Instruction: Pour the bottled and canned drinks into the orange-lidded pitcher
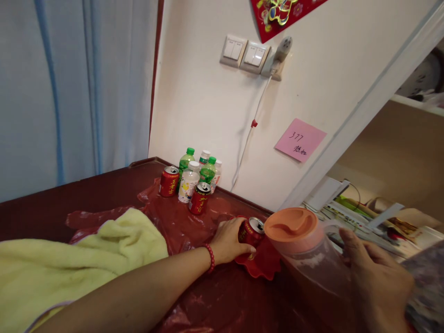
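My left hand (225,240), with a red bead bracelet at its wrist, is closed around a red drink can (250,235) whose top is open. The can is over a red dish with a wavy rim (265,268); whether it touches the dish is hidden. At the right, my right hand (376,273) grips the handle of a clear plastic pitcher (312,273). An orange lid (293,224) covers the pitcher, which stands close beside the can. My right fingers are partly hidden behind the handle.
Behind my left hand stand two more red cans (200,199), with several green-capped and white-capped bottles (189,182) by the wall. Crumpled red plastic film (176,231) covers part of the dark table (38,215). A yellow towel (104,259) lies at the left. A white cord (248,143) hangs down the wall.
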`<state>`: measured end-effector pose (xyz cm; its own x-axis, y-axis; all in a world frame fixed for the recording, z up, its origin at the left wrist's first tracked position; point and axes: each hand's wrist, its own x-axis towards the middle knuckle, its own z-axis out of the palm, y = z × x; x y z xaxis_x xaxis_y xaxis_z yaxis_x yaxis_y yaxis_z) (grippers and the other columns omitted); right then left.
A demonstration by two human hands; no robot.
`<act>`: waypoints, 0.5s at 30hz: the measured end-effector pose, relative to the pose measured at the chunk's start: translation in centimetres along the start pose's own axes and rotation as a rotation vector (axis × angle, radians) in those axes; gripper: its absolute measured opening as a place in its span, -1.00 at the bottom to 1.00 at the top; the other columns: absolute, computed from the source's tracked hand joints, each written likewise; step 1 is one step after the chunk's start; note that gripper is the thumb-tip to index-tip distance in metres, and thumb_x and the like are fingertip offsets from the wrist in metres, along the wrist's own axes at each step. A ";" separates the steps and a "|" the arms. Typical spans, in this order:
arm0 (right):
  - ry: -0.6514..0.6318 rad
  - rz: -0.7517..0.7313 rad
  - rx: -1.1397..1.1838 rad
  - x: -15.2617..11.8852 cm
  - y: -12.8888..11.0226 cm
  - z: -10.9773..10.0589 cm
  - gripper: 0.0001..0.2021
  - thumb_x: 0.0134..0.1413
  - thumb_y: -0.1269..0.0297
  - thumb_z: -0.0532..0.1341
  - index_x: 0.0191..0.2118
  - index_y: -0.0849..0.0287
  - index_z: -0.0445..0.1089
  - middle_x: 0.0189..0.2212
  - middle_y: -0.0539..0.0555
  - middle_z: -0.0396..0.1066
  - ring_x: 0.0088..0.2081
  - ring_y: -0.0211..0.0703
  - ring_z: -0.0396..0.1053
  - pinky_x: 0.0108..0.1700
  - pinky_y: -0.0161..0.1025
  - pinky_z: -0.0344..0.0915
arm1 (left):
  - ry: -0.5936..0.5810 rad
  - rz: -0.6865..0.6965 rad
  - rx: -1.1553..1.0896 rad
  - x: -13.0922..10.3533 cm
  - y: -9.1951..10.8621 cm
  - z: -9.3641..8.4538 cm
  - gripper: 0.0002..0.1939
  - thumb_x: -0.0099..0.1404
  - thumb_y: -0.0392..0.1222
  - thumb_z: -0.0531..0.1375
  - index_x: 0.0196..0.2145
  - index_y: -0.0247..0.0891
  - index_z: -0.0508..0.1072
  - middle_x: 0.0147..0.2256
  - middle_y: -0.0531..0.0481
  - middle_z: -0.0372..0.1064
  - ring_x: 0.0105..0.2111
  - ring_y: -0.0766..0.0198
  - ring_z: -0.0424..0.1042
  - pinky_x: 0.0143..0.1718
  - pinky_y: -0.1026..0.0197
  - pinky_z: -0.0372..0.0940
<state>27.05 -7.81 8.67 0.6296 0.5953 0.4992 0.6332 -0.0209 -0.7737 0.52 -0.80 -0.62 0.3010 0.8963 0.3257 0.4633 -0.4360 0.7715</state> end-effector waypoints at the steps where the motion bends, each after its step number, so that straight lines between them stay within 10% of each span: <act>1: 0.009 0.017 -0.003 0.0 -0.1 0.0 -0.43 -0.01 -0.38 0.30 -0.48 0.12 0.43 -0.63 -0.09 0.19 -0.47 -0.20 0.12 -0.44 -0.20 0.04 | 0.001 0.002 0.000 0.0 -0.1 0.0 -0.20 0.00 -0.06 0.55 0.17 -0.19 0.42 0.11 -0.14 0.51 0.10 -0.13 0.46 0.15 -0.09 0.29; 15: 0.028 0.064 0.016 -0.2 -0.6 0.1 -0.46 -0.06 -0.35 0.34 -0.47 0.11 0.46 -0.63 -0.10 0.23 -0.45 -0.20 0.14 -0.43 -0.22 0.06 | -0.010 -0.007 0.012 0.0 0.2 -0.1 -0.22 0.01 -0.06 0.54 0.16 -0.20 0.42 0.10 -0.15 0.51 0.09 -0.13 0.47 0.14 -0.09 0.29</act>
<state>26.50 -7.88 8.96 0.6811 0.5707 0.4588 0.5837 -0.0449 -0.8107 0.55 -0.91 -0.39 0.3055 0.8987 0.3148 0.4758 -0.4304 0.7670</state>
